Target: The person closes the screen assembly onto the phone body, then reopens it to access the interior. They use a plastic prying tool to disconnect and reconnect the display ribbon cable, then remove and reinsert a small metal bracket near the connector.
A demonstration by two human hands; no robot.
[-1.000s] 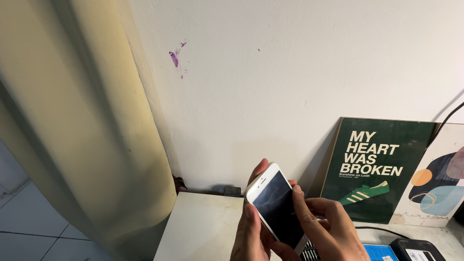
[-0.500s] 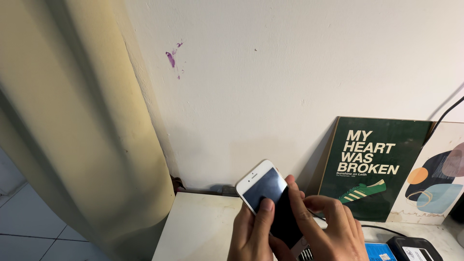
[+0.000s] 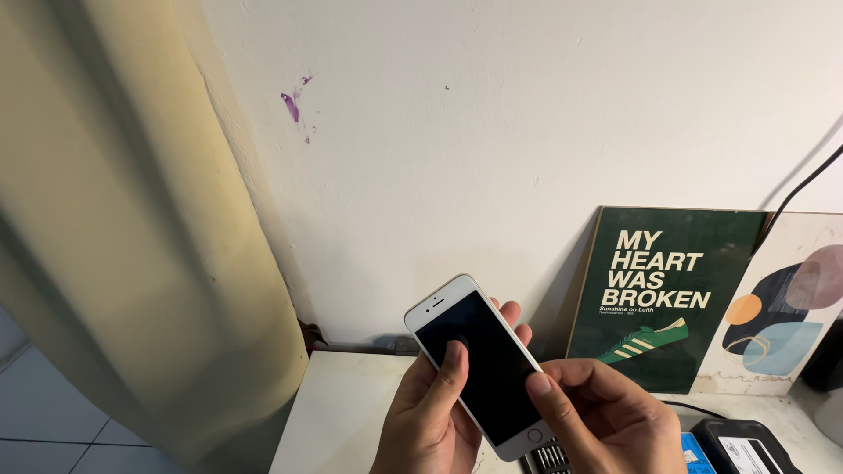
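Observation:
A white smartphone with a dark, unlit screen is held tilted above the near edge of a white table. My left hand grips it from below and behind, thumb lying on the upper part of the screen, fingertips showing past its right edge. My right hand holds the lower right side near the round button, with the thumb tip on the screen.
A dark green poster with a shoe picture and a pale abstract print lean on the white wall. A cream curtain hangs at left. A black case, a blue item and a black cable are at right.
The phone has stayed in both hands and tilted slightly. My left thumb has moved up onto the screen, and my right thumb now rests lower on it.

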